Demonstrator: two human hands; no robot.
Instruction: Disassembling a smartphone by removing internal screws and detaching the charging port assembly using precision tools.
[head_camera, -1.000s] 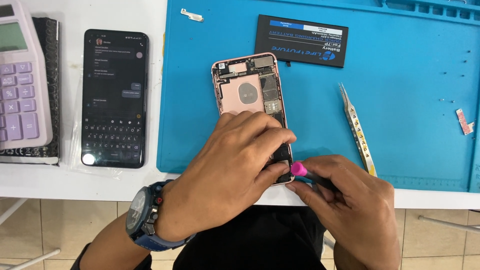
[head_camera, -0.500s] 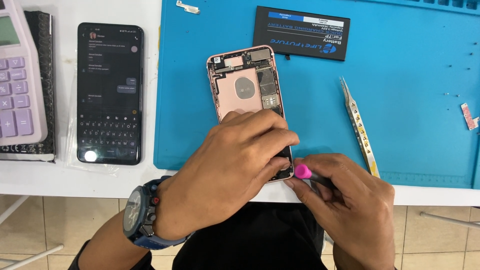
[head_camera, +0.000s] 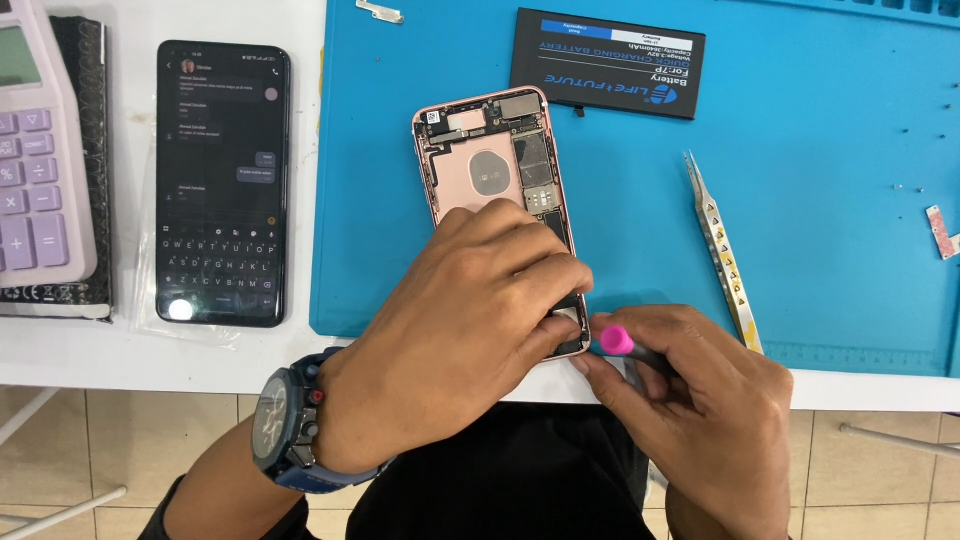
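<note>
An opened rose-gold phone (head_camera: 480, 160) with its circuit boards bare lies on the blue work mat (head_camera: 820, 230). My left hand (head_camera: 460, 330), a dark wristwatch on its wrist, covers the phone's lower half and presses it down. At the phone's bottom corner my right hand (head_camera: 700, 400) grips a small screwdriver with a pink cap (head_camera: 614, 340). The tool's tip is hidden by my fingers.
A black battery (head_camera: 608, 62) lies on the mat above the phone, metal tweezers (head_camera: 722, 250) to its right. A lit black phone (head_camera: 222, 180) and a lilac calculator (head_camera: 35, 160) rest on the white table at left. Small metal parts sit at the mat's edges.
The view has shifted a little; both hands stay at the phone's lower end, the pink-capped screwdriver still at its bottom corner.
</note>
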